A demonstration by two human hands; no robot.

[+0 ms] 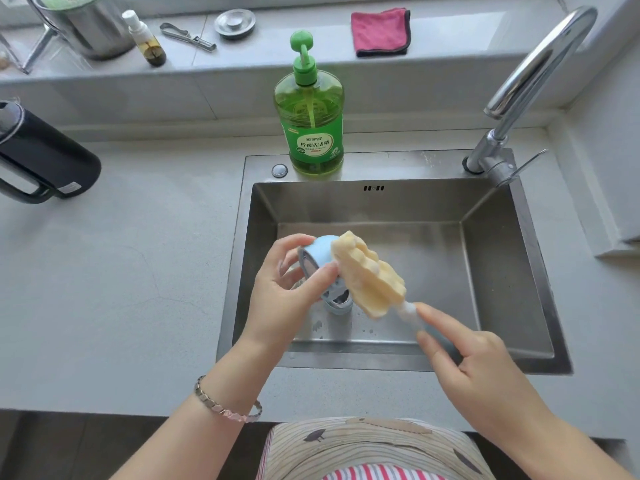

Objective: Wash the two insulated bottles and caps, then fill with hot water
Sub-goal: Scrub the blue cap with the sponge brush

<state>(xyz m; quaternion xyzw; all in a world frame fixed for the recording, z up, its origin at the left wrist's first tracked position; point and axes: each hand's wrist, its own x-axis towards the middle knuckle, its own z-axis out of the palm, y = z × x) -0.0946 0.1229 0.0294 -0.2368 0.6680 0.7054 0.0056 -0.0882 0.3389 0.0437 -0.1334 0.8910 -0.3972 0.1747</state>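
Note:
Over the steel sink [495, 258], my left hand [280, 289] grips a light blue bottle cap [320, 256] between thumb and fingers. My right hand [474, 362] holds the white handle of a yellow sponge brush [367, 275], whose sponge head presses against the cap's right side. No bottle body shows in this view. The chrome faucet [526, 81] arches over the sink's right rear corner, and no water runs from it.
A green dish soap pump bottle [310, 116] stands behind the sink. A black electric kettle [38, 154] sits on the grey counter [121, 289] at left. The back ledge holds a pink cloth [379, 31], a sink plug [234, 24], a small spray bottle [147, 39] and a steel pot [86, 26].

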